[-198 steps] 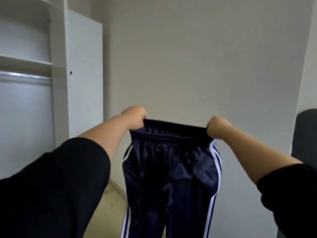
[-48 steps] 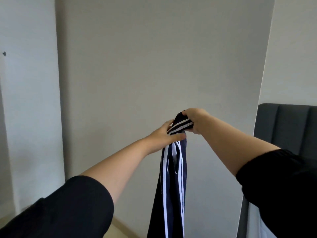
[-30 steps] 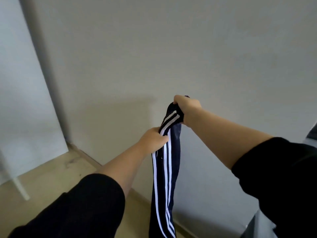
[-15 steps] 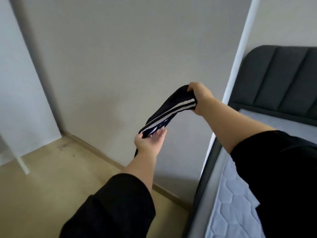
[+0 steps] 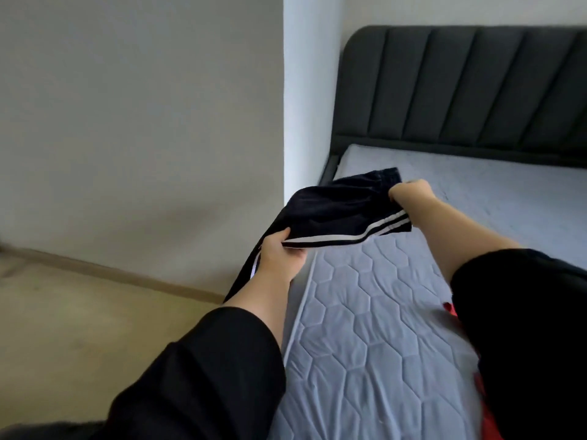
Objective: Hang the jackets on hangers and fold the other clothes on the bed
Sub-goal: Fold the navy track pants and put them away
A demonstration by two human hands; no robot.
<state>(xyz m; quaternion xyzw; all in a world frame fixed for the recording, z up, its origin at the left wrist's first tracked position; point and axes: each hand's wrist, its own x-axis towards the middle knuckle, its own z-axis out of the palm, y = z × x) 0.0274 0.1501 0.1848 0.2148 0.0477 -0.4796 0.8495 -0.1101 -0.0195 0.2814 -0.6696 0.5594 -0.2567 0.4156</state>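
Navy track trousers (image 5: 340, 208) with white side stripes are folded lengthwise and stretched almost level above the left edge of the bed's mattress (image 5: 374, 328). My right hand (image 5: 411, 193) grips the waistband end over the mattress. My left hand (image 5: 281, 255) holds the legs farther down, thumb on top of the cloth. The rest of the legs hangs down past my left forearm toward the floor, its end hidden.
A dark padded headboard (image 5: 460, 90) stands at the far end of the bed. A piece of red cloth (image 5: 451, 309) shows on the mattress beside my right sleeve. A wall corner (image 5: 305, 90) meets the bed's head; beige floor (image 5: 79, 312) lies to the left.
I have turned right from the wall toward the bed. The trousers, which hung straight down, are now held almost level over the mattress edge, with both hands carried right.
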